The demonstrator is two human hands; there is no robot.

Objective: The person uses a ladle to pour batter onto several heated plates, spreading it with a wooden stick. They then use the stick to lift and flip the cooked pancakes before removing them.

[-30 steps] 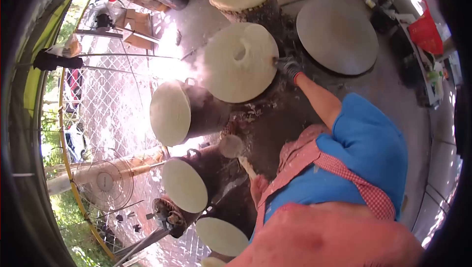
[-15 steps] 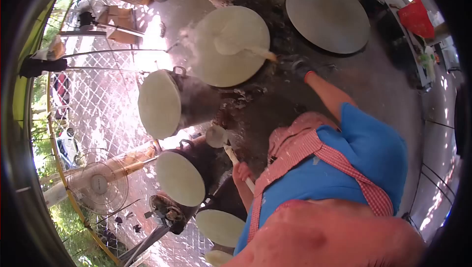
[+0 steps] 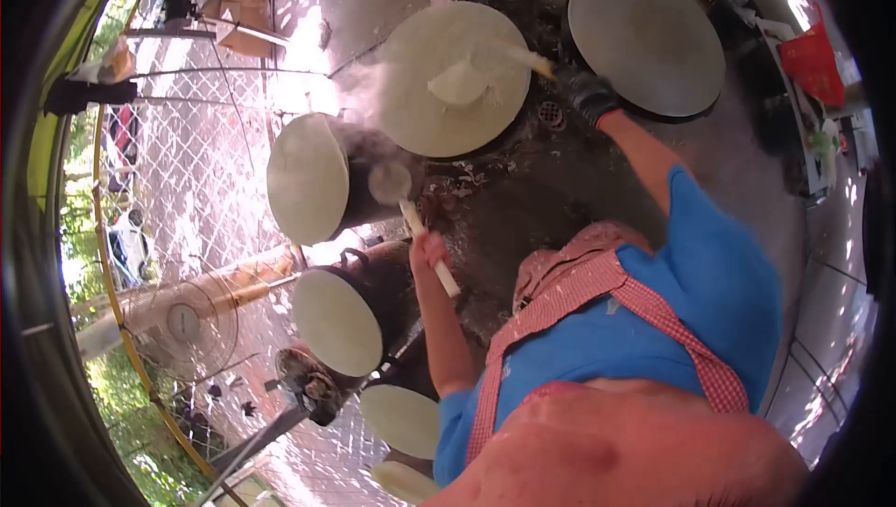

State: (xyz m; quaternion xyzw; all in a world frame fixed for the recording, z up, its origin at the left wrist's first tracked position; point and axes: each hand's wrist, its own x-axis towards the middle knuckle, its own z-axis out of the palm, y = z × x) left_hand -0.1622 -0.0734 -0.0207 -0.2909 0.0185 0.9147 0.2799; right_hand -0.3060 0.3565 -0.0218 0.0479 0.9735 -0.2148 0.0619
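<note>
My left hand (image 3: 430, 251) is wrapped round the pale handle of a ladle (image 3: 390, 182), whose round bowl hangs beside the steaming drum stove at the left. My right hand (image 3: 590, 96), in a dark glove, grips the wooden end of a spreader (image 3: 516, 55). Its pale, batter-coated head lies over the right part of a large round griddle (image 3: 397, 87). A thicker pool of batter (image 3: 460, 84) sits near the middle of that griddle, and a pale layer covers the surface around it. Steam rises at its left edge.
More coated round griddles (image 3: 308, 180) on drums line the left side. A bare grey griddle (image 3: 646, 40) stands at the upper right. A fan (image 3: 184, 322) and a wire fence (image 3: 196, 171) are at the left. A red bag (image 3: 812, 63) sits at the far right.
My left hand has moved forward with the ladle, away from my body. My right hand has carried the spreader up toward the griddle's far right side. The whole view has shifted slightly.
</note>
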